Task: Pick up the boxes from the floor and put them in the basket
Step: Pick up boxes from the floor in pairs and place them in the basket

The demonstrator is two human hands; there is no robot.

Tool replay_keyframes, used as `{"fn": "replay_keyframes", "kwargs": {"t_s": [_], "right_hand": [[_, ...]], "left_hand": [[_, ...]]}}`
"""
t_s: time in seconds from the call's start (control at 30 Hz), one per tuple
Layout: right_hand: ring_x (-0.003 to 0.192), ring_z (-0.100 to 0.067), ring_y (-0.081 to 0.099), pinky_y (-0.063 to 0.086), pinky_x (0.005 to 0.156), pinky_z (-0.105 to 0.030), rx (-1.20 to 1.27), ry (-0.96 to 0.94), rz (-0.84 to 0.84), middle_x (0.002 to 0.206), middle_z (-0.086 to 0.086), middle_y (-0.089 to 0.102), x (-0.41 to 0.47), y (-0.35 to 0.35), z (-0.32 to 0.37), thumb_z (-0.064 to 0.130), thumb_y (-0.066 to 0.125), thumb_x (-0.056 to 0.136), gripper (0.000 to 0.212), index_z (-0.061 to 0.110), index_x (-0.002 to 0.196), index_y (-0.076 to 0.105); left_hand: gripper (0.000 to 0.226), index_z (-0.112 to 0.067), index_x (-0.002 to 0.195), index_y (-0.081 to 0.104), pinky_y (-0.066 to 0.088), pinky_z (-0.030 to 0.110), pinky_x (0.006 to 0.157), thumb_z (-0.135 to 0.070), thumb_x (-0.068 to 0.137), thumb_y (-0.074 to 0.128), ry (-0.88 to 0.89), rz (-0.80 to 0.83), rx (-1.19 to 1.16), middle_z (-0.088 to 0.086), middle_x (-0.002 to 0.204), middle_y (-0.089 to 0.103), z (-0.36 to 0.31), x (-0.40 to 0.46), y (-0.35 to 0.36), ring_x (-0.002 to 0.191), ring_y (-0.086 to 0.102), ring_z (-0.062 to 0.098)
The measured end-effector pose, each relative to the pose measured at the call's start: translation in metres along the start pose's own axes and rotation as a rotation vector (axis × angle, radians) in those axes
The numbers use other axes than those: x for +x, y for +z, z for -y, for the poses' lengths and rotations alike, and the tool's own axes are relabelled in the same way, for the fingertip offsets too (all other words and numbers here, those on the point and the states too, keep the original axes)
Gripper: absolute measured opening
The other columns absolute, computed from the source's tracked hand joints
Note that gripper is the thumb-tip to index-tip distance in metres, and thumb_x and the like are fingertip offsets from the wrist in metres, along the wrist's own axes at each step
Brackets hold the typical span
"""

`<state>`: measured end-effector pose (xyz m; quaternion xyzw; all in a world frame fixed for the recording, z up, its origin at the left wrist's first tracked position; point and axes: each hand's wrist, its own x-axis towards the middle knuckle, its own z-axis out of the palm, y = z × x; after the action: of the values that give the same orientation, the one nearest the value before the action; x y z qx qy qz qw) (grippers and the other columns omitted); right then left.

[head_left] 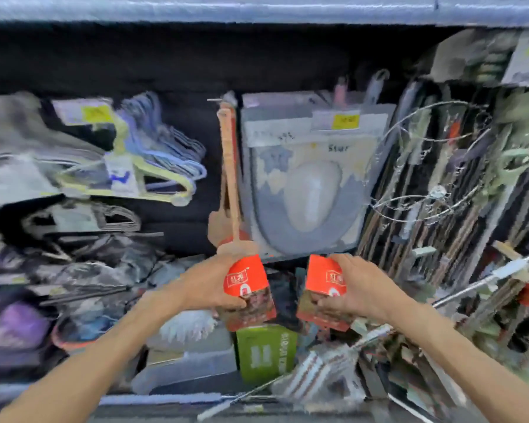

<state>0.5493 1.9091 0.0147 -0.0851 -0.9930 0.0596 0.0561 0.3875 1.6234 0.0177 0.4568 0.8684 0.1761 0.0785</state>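
I hold two red boxes up in front of a shop shelf. My left hand grips one red box from its left side, thumb across the lower front. My right hand grips the other red box from its right side. The two boxes are held apart, side by side, at mid-frame. Each has a red top with a white label and a darker picture below. Below them a green box stands upright among the goods. No basket or floor shows in this blurred view.
Clothes hangers and bagged goods fill the left of the shelf. A packaged toilet seat cover and a wooden-handled plunger hang behind the boxes. Wire racks and tools crowd the right. A clear plastic bin sits lower left of the green box.
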Motion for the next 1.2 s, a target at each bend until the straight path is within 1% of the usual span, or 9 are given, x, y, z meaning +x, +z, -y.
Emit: {"fn": "replay_keyframes", "kwargs": {"t_s": [0.2, 0.4, 0.6, 0.67, 0.73, 0.77, 0.87, 0.97, 1.2], "right_hand": [[0.112, -0.027, 0.058, 0.049, 0.089, -0.042, 0.054, -0.296, 0.054, 0.125, -0.002, 0.059, 0.070, -0.002, 0.180, 0.085, 0.061, 0.054, 0.101, 0.028, 0.134, 0.039], [0.119, -0.014, 0.050, 0.044, 0.093, -0.035, 0.182, -0.609, 0.143, 0.133, 0.008, 0.051, 0.094, 0.007, 0.405, 0.072, 0.075, 0.064, 0.096, 0.029, 0.141, 0.038], [0.093, -0.009, 0.056, 0.048, 0.079, -0.033, 0.302, -0.868, 0.201, 0.113, 0.012, 0.057, 0.078, 0.032, 0.636, 0.075, 0.074, 0.062, 0.081, 0.036, 0.127, 0.043], [0.091, -0.011, 0.056, 0.050, 0.080, -0.035, 0.322, -0.952, 0.230, 0.108, 0.011, 0.056, 0.067, 0.040, 0.709, 0.075, 0.073, 0.063, 0.080, 0.033, 0.125, 0.044], [0.091, -0.009, 0.057, 0.051, 0.081, -0.035, 0.354, -1.027, 0.267, 0.105, 0.014, 0.055, 0.057, 0.045, 0.778, 0.073, 0.075, 0.063, 0.077, 0.034, 0.122, 0.044], [0.091, -0.008, 0.057, 0.051, 0.081, -0.035, 0.373, -1.071, 0.279, 0.104, 0.016, 0.055, 0.053, 0.048, 0.810, 0.071, 0.076, 0.063, 0.075, 0.035, 0.121, 0.045], [0.079, -0.001, 0.058, 0.049, 0.068, -0.028, 0.429, -1.199, 0.332, 0.094, 0.018, 0.059, 0.043, 0.063, 0.903, 0.064, 0.079, 0.065, 0.062, 0.037, 0.114, 0.051], [0.078, 0.007, 0.056, 0.041, 0.064, -0.016, 0.446, -1.282, 0.361, 0.091, 0.022, 0.059, 0.040, 0.083, 0.991, 0.067, 0.077, 0.063, 0.061, 0.042, 0.111, 0.050], [0.093, -0.007, 0.059, 0.052, 0.078, -0.035, 0.396, -1.434, 0.381, 0.108, 0.017, 0.059, 0.071, 0.125, 1.202, 0.080, 0.069, 0.060, 0.075, 0.039, 0.118, 0.048]], "left_hand": [[0.093, -0.019, 0.146, 0.031, 0.029, 0.015, 0.087, -0.047, 0.072, 0.081, -0.329, -0.187, 0.046, 0.001, 0.140, 0.047, 0.079, -0.169, -0.075, 0.122, 0.047, 0.016], [0.096, -0.024, 0.145, 0.033, 0.045, 0.031, 0.094, -0.057, 0.068, 0.079, -0.620, -0.351, 0.047, -0.003, 0.134, 0.050, 0.160, -0.374, -0.127, 0.114, 0.051, 0.014], [0.094, -0.020, 0.141, 0.042, 0.042, 0.035, 0.099, -0.061, 0.063, 0.076, -0.833, -0.495, 0.077, 0.002, 0.133, 0.055, 0.230, -0.574, -0.158, 0.117, 0.052, 0.019], [0.093, -0.019, 0.141, 0.042, 0.040, 0.027, 0.102, -0.058, 0.064, 0.077, -0.893, -0.538, 0.050, 0.000, 0.136, 0.051, 0.243, -0.633, -0.168, 0.118, 0.049, 0.013], [0.089, -0.019, 0.142, 0.041, 0.032, 0.005, 0.093, -0.044, 0.068, 0.084, -0.954, -0.587, 0.046, -0.010, 0.131, 0.048, 0.258, -0.686, -0.176, 0.112, 0.044, -0.001], [0.087, -0.020, 0.142, 0.042, 0.033, 0.005, 0.091, -0.041, 0.070, 0.085, -0.985, -0.611, 0.054, -0.011, 0.129, 0.049, 0.268, -0.711, -0.179, 0.111, 0.046, -0.001], [0.086, -0.020, 0.141, 0.043, 0.042, 0.027, 0.097, -0.049, 0.070, 0.082, -1.120, -0.644, 0.085, -0.002, 0.131, 0.056, 0.301, -0.782, -0.182, 0.115, 0.054, 0.014], [0.080, -0.021, 0.136, 0.047, 0.045, 0.038, 0.095, -0.052, 0.069, 0.079, -1.210, -0.677, 0.097, 0.002, 0.125, 0.058, 0.337, -0.844, -0.186, 0.112, 0.055, 0.019], [0.094, -0.022, 0.146, 0.036, 0.036, 0.022, 0.098, -0.060, 0.070, 0.076, -1.381, -0.690, 0.094, -0.003, 0.134, 0.051, 0.450, -0.965, -0.214, 0.118, 0.048, 0.010]]}}
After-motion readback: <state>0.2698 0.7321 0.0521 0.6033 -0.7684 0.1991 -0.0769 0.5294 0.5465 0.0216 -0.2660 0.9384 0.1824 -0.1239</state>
